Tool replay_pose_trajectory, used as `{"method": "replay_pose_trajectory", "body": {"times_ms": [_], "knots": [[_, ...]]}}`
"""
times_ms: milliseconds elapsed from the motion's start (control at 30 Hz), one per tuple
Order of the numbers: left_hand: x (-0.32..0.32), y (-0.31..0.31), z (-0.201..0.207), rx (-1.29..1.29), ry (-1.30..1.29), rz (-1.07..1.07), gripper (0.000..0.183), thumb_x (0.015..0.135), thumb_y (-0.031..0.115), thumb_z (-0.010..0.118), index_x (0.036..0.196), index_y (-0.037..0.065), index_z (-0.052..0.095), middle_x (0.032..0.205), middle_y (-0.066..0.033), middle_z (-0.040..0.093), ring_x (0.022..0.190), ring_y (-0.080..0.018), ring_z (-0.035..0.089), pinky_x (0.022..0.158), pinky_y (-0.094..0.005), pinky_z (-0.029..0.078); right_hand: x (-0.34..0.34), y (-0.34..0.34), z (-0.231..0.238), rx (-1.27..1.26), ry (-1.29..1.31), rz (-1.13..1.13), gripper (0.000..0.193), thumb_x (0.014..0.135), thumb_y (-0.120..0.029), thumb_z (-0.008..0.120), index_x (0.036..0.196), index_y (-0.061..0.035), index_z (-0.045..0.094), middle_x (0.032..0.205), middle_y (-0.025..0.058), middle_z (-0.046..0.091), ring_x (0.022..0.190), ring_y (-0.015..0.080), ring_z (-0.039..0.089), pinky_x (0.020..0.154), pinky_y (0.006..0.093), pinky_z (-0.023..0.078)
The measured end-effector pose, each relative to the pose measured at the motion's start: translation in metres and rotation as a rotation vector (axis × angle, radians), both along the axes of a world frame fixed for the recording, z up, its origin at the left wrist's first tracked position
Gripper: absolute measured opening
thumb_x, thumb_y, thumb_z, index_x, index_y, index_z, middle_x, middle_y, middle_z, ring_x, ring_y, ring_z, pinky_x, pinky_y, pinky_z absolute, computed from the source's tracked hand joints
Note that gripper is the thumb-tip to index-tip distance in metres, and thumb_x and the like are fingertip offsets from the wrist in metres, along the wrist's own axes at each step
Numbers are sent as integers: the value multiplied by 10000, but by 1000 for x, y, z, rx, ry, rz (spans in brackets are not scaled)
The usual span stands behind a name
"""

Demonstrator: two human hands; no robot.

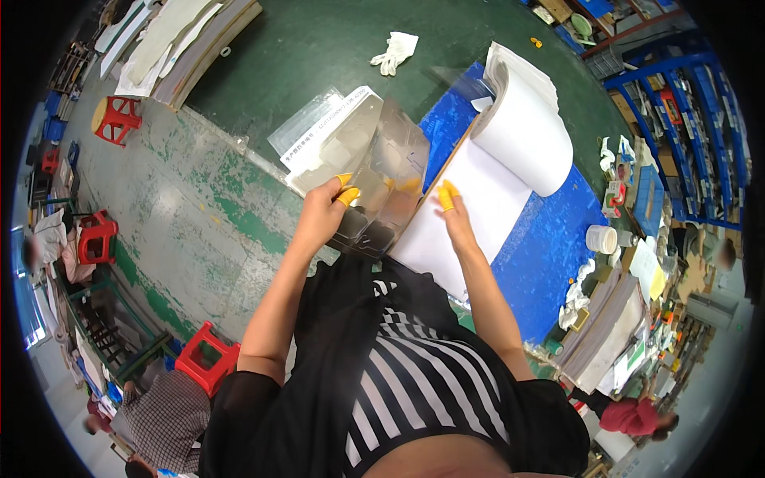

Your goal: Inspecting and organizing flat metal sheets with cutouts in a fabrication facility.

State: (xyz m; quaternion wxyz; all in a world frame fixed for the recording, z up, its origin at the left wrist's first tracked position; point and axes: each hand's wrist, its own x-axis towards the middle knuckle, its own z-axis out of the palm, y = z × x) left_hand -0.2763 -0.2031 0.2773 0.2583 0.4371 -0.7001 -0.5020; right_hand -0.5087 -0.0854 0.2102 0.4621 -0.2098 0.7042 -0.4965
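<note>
My left hand (321, 211), with yellow finger cots on its fingertips, pinches the near left part of a thin, glossy, see-through sheet (396, 147). The sheet is tilted and mirrors the surroundings. Under its left side lies a grey, shiny stack of sheets (319, 163) with a white printed strip along the edge. My right hand (456, 219), also in yellow finger cots, is stretched out beside the sheet's right edge, over white paper (470, 187). Its fingers look extended, with nothing gripped. The far end of the paper curls back in a thick white roll (526, 119).
A blue surface (550, 239) lies under the paper. A white glove (394, 53) rests on the green table further off. To the right stand a white tub (601, 239) and stacked boards (606, 327). Red stools (205, 358) and other people are around the edges.
</note>
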Motion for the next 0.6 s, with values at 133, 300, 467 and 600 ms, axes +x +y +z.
{"method": "replay_pose_trajectory", "body": {"times_ms": [133, 300, 467, 600], "knots": [[9, -20, -30, 165, 89, -38, 126, 834, 67, 569, 832, -55, 538, 644, -12, 498, 600, -70, 404, 521, -242, 355, 17, -4, -16, -67, -410, 38, 445, 925, -175, 460, 1323, -36, 320, 1087, 72, 510, 912, 146, 543, 761, 297, 490], [16, -52, -77, 181, -80, 8, 162, 807, 89, 603, 865, -53, 552, 675, -97, 546, 598, -144, 473, 554, -294, 391, 29, -30, -27, -163, -236, -51, 496, 825, 40, 506, 1276, -39, 315, 930, 63, 554, 754, 135, 580, 590, 242, 527], [1, -79, -95, -63, -448, 63, 197, 762, 79, 607, 916, -37, 570, 890, -219, 548, 814, -359, 549, 693, -409, 433, 33, -53, -56, -132, -185, -93, 504, 812, 56, 512, 1262, -66, 322, 1021, 107, 504, 777, 155, 583, 600, 254, 539], [0, -103, -126, -184, -567, 116, 282, 743, 42, 580, 1023, 5, 584, 911, -191, 541, 855, -347, 548, 745, -398, 441, 36, -70, -76, -86, -248, -58, 537, 822, 44, 506, 1301, -52, 284, 1071, 131, 488, 838, 176, 584, 622, 266, 546]]}}
